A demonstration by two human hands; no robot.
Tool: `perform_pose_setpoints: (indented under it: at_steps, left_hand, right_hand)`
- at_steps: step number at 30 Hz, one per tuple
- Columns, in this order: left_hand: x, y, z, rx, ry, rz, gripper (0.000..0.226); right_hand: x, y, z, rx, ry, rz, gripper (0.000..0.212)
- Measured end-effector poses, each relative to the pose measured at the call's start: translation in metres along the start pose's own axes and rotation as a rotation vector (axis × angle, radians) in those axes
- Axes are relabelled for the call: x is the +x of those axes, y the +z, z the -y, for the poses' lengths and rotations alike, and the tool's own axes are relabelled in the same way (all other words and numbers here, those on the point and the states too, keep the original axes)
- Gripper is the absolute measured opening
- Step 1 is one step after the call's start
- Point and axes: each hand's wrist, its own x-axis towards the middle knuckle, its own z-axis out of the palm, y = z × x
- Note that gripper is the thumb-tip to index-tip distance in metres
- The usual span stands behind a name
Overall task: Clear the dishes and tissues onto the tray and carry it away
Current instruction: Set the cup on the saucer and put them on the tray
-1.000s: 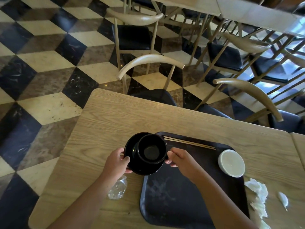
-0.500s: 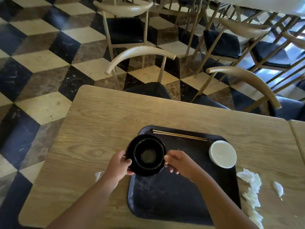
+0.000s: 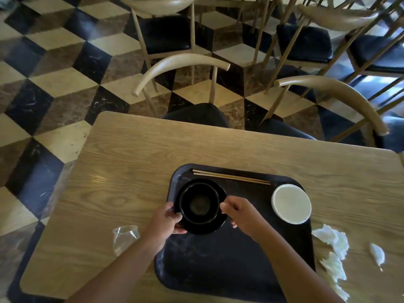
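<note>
A black bowl (image 3: 199, 203) sits in a black plate (image 3: 215, 226) over the far left corner of the black tray (image 3: 218, 263). My left hand (image 3: 165, 221) grips the plate's left rim. On the right side, my right hand (image 3: 241, 212) pinches the bowl's rim. Along the tray's far edge lie wooden chopsticks (image 3: 231, 177), and a small white dish (image 3: 291, 203) occupies its far right corner. Crumpled white tissues (image 3: 333, 252) lie on the table right of the tray, with a smaller piece (image 3: 377, 253) beyond them.
A crumpled clear plastic cup (image 3: 124, 237) lies on the wooden table (image 3: 131, 167) left of the tray. Two wooden chairs with dark seats (image 3: 183, 64) (image 3: 336, 97) are tucked in at the far edge. More chairs stand on the chequered floor behind.
Both hands have carried the black plate and bowl rightward from the table's bare wood to the tray's far left corner. The camera tilted, so the table sits lower in view.
</note>
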Motion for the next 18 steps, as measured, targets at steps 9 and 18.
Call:
perform_pose_setpoints:
  at_steps: [9,18]
  left_hand:
    - [0.006,0.017,-0.003,-0.011,-0.026,-0.046,0.035]
    - [0.026,0.017,0.005,-0.041,-0.085,-0.162,0.017]
  right_hand:
    - [0.018,-0.002,-0.016,0.014,0.070,0.064,0.022]
    - [0.039,-0.001,-0.020,-0.007,0.083,0.105,0.023]
